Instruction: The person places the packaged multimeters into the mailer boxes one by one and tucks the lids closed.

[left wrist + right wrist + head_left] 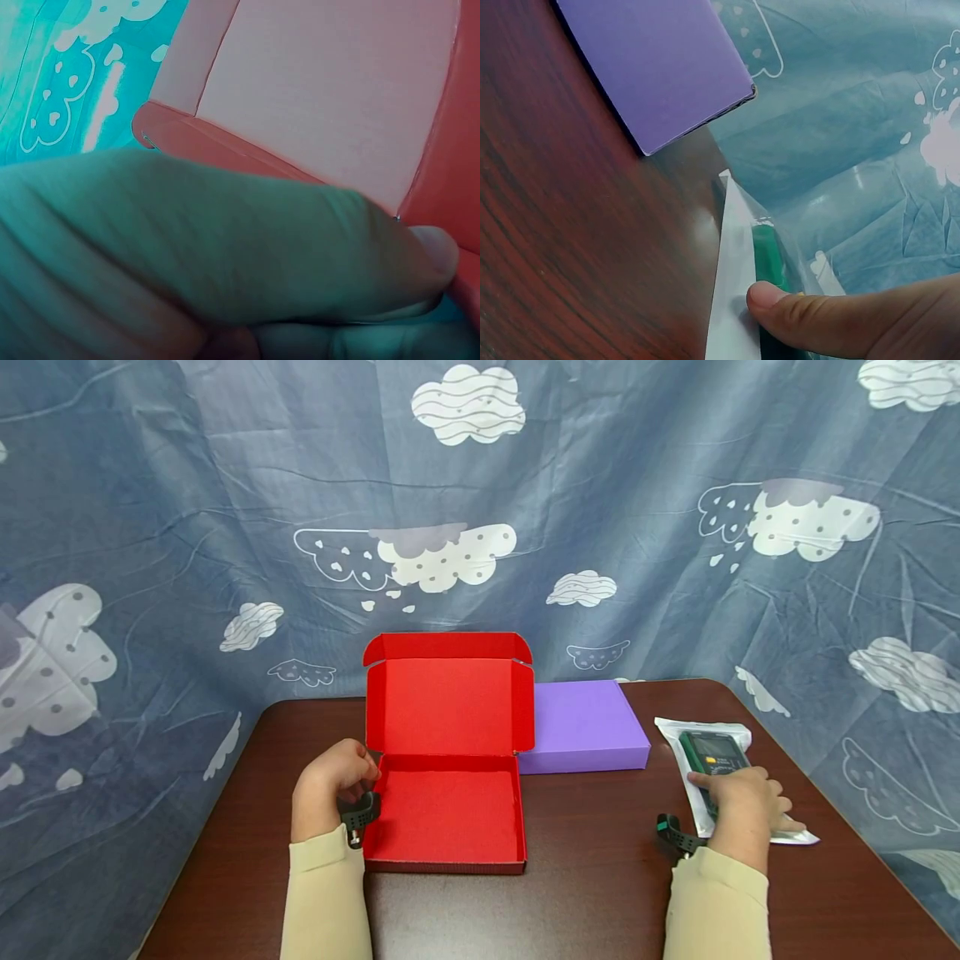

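Note:
An open red cardboard box [450, 814] stands on the table, its lid raised at the back. My left hand [337, 777] is at the box's left side wall, thumb and fingers bent together at its edge; in the left wrist view the thumb [315, 247] reaches the red wall, and the fingers beneath are mostly hidden. On the right, my right hand [750, 802] grips a green and black multimeter [716, 752] in a white, clear-fronted pouch [678, 735]. Its thumb [810, 315] presses the pouch's near side in the right wrist view; the other fingers lie over the far side.
A closed purple box [585, 718] lies just right of the red box, towards the back of the dark wooden table [592, 860]. Blue cloud-patterned cloth [637, 468] hangs behind and at both sides of the table.

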`<state>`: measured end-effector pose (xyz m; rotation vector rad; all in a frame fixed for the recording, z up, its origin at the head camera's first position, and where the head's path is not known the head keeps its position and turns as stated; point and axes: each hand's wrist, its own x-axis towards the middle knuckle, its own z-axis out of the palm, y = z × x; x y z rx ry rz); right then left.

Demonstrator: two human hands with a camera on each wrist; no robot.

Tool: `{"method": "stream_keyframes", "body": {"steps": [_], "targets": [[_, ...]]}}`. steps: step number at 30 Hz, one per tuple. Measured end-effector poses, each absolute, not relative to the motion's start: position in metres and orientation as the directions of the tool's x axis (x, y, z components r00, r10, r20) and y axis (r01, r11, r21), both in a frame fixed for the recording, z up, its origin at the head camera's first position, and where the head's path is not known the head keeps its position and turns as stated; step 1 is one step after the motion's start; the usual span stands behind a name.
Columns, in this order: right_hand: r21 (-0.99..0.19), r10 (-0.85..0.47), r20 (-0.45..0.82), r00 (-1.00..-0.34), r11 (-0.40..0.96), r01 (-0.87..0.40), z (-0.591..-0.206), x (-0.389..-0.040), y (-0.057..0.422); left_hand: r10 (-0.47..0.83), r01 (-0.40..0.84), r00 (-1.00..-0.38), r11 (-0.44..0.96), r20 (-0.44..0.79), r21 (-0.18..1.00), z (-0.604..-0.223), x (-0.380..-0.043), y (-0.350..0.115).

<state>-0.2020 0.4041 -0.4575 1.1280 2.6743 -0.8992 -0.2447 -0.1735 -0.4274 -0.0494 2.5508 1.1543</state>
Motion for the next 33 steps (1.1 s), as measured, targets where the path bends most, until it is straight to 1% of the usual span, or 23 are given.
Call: {"method": "stream_keyframes", "body": {"steps": [23, 33], "targets": [[-0.486, 0.663, -0.246, -0.707, 0.547, 0.682, -0.4634, -0.2061, 0.4030, 0.098, -0.177, -0.941, 0.676, -0.324, 0.716, -0.4291, -0.2449, -0.1734], [-0.469, 0.656, -0.228, -0.719, 0.574, 0.672, -0.4623, -0.2057, 0.4030, 0.105, -0.172, -0.940, 0.676, -0.325, 0.717, -0.4284, -0.2449, -0.1739]]}}
